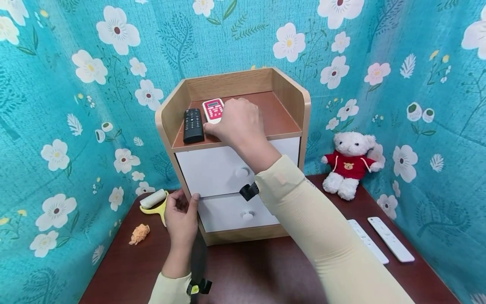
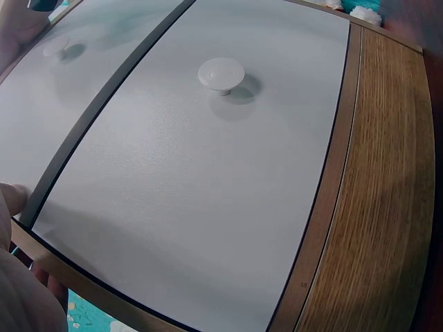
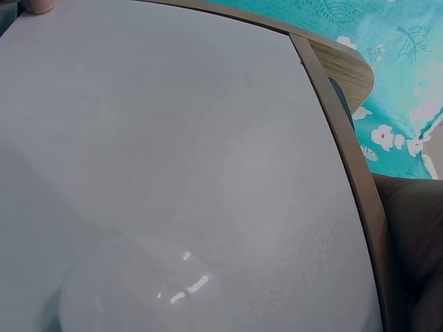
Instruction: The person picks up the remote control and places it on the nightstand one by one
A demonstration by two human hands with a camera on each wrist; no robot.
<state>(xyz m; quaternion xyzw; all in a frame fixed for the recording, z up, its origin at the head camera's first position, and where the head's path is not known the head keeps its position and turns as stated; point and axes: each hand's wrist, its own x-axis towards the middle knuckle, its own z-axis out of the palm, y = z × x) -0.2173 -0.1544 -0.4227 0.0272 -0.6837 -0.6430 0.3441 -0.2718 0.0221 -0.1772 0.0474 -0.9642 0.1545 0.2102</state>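
A small wood-grain cabinet [image 1: 214, 80] with two white drawers stands on the table. My right hand [image 1: 243, 120] is over its brown top shelf, gripping the lower end of a small red-and-white remote control [image 1: 214, 110]. The thumb lies by the remote's lower left corner; the fingertips are hidden. Just left of it lies a black remote control [image 1: 193, 126]. Lower down, my left hand [image 1: 183, 219] grips the cabinet's left side, thumb on the front edge and fingers around the side. In the left wrist view the lower drawer's round knob [image 2: 221, 75] shows.
Left of the cabinet lie a yellow-handled lint roller [image 1: 153, 202] and an orange scrunchie [image 1: 139, 234]. To the right sit a white teddy bear [image 1: 349, 162] in a red top and two white remotes [image 1: 391, 240]. Floral curtain [image 1: 243, 38] surrounds the dark table [image 1: 243, 270].
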